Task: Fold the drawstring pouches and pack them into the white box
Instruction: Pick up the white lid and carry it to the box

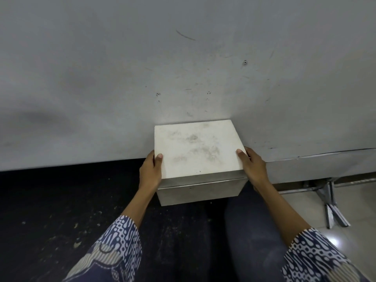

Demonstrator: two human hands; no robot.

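The white box (195,151) has its lid on and is smudged grey on top. It hangs over the near edge of the grey table (183,68), partly above my lap. My left hand (151,171) clasps its left side with the thumb on the lid. My right hand (252,165) clasps its right side the same way. No drawstring pouches are visible anywhere.
The table top is scuffed and has a small screw (245,62) at the right. Its metal rim (315,159) and folding legs (331,202) show at the right above a pale tiled floor. My dark-trousered knees (250,231) are under the box.
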